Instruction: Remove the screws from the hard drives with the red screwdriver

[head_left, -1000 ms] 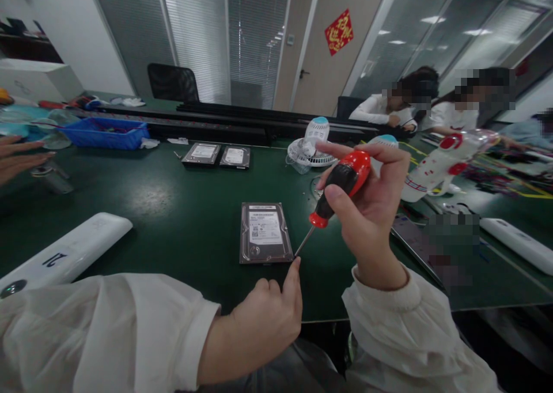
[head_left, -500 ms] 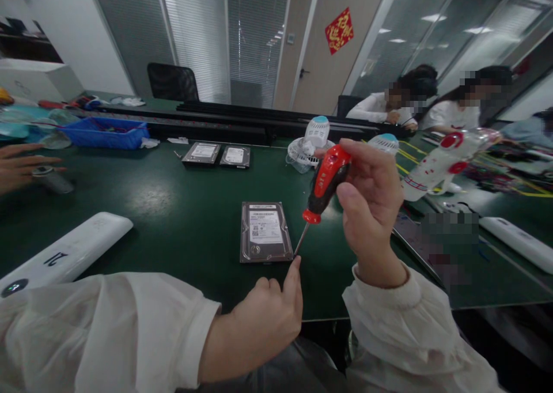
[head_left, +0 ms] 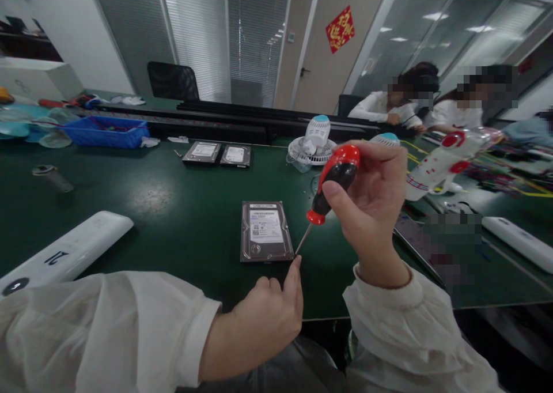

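My right hand [head_left: 371, 191] is closed around the red and black handle of a screwdriver [head_left: 332, 180]. The screwdriver slants down to the left, its tip at the near right corner of a hard drive [head_left: 265, 231]. That drive lies flat on the green table, label side up. My left hand [head_left: 272, 309] reaches in from below, its forefinger against the screwdriver tip by the drive's corner. Its other visible fingers are curled, and the thumb is hidden. Anything small between the tip and the finger cannot be made out.
Two more hard drives [head_left: 201, 152] lie farther back, beside a blue bin [head_left: 106, 133]. White fans [head_left: 317, 133] stand behind the screwdriver. White casings lie at left [head_left: 73, 249] and right [head_left: 521, 243]. A grey cylinder [head_left: 54, 178] is at left; people sit at far right.
The screwdriver handle has turned in my right hand, and the fingers have shifted on it. Another person's hand has left the grey cylinder at the left. My left hand and the drive stay put.
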`<action>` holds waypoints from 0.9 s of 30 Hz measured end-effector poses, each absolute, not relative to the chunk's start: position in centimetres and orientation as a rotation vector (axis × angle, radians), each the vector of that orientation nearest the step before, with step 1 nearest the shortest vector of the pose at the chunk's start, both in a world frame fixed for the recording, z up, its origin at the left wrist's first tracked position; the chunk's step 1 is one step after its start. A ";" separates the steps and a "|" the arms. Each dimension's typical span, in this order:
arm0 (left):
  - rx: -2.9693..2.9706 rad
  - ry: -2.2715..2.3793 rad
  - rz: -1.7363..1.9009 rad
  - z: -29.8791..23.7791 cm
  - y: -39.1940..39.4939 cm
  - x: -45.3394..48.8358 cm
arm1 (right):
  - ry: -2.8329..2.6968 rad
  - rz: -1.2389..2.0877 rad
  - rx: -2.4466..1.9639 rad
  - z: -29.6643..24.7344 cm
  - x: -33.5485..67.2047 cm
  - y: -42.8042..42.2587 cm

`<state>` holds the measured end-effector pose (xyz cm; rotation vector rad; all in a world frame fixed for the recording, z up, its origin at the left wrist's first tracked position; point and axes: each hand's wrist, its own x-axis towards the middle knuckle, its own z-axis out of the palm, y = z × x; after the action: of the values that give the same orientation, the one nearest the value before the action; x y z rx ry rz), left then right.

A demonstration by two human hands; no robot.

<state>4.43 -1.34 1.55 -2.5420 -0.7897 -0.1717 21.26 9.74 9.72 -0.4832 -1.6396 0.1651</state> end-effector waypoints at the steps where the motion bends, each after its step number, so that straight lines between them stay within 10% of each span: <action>1: -2.545 -0.787 -0.165 1.6 -1.3 4.4 | -1.628 0.132 -0.496 9.7 21.4 9.7; 27: -2.543 -0.772 -0.188 1.5 -1.4 4.4 | -1.623 0.306 -0.494 9.4 21.4 9.7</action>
<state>4.42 -1.40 1.52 -2.5425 -0.7723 -0.1882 21.39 9.68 9.41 -0.4939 -1.6235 0.3056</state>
